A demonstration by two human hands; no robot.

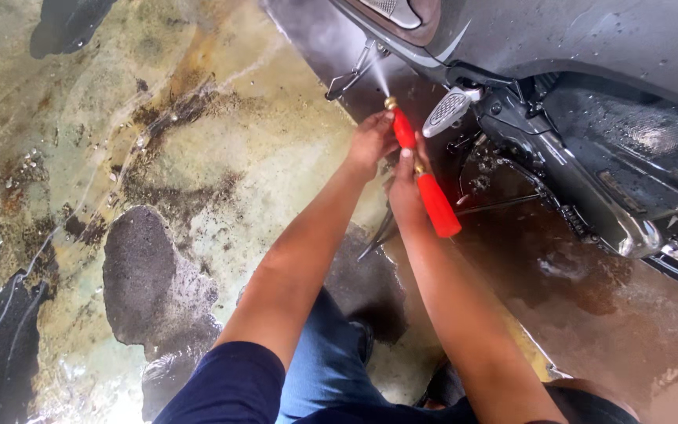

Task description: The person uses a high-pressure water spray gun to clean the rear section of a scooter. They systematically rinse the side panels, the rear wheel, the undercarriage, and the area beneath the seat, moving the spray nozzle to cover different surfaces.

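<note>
A red spray gun [425, 173] with a brass nozzle points up at the underside of a grey scooter [574, 47]. A thin jet of water leaves the nozzle toward the scooter's lower edge. My left hand [372, 141] grips the front red section just behind the nozzle. My right hand [406, 192] holds the gun at the brass joint, beside the longer rear red handle. Both arms reach forward over my knees in blue jeans.
A footrest [449, 110], the side stand [351, 74] and wet black body panels [629, 157] of the scooter lie to the right. The concrete floor [119, 157] is wet and stained, with dark patches on the left. A thin hose [378, 235] runs under my arms.
</note>
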